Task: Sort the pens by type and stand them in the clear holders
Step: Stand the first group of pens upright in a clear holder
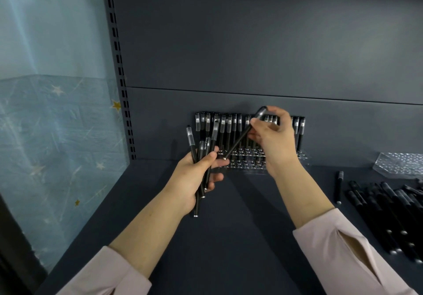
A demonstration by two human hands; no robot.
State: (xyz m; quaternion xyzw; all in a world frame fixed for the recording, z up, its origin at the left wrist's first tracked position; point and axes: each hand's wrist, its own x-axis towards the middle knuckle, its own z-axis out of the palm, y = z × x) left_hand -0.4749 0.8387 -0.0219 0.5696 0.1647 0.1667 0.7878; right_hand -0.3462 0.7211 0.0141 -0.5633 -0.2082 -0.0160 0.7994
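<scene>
From my station I see the left hand [194,173] clenched around a bundle of black pens with clear caps [201,153], the caps pointing up. The right hand [274,139] pinches one more black pen [238,141] near its cap. This pen is tilted, and its lower end is just beside the left fingers, in front of the clear plastic holder [249,161] at the back of the dark grey shelf [229,237]. A row of standing pens [229,132] is upright in that holder. At the right, a second clear holder [400,162] and a heap of loose black pens [384,214] lie on the shelf.
</scene>
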